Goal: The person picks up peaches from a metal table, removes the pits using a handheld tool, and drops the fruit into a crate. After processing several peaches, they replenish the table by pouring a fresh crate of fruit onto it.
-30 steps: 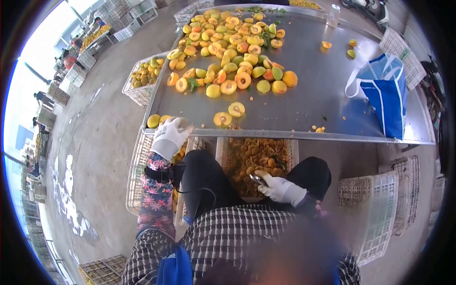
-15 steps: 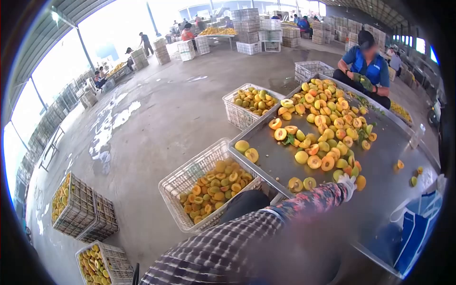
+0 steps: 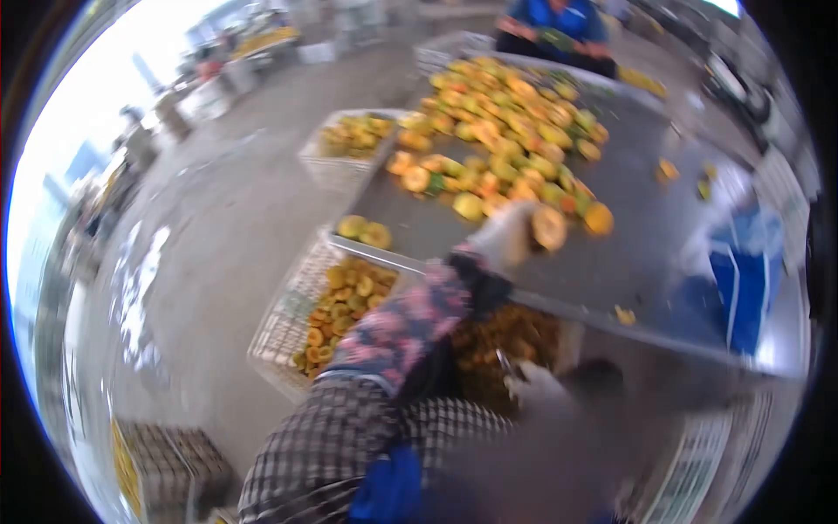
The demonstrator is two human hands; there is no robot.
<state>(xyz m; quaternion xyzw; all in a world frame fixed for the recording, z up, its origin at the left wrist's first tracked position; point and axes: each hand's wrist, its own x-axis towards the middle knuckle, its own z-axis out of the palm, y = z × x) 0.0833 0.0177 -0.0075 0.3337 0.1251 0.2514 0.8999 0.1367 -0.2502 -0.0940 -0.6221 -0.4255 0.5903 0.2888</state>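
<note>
My left hand [image 3: 506, 237], in a white glove and a floral sleeve, is over the near part of the metal table [image 3: 611, 288], its fingers closed on an orange fruit half [image 3: 549, 227]. A large pile of yellow-orange fruit [image 3: 497, 131] lies just beyond it. Lower down, my right hand [image 3: 537, 389], gloved in white, holds a small metal tool [image 3: 505, 361] whose exact shape is blurred. It hovers over a container of brownish-orange pieces [image 3: 515, 336] below the table edge.
Crates of fruit stand left of the table, one near [image 3: 288, 327] and one farther [image 3: 340, 170]. A blue and white bag [image 3: 746, 279] lies at the right. Across the table sits a person in a blue vest [image 3: 559, 22]. More crates [image 3: 166, 467] are at lower left.
The view has swung down and to the right. My left hand has drawn back from the pile's near edge with a fruit half. My right hand, the tool and the lower container have come into view.
</note>
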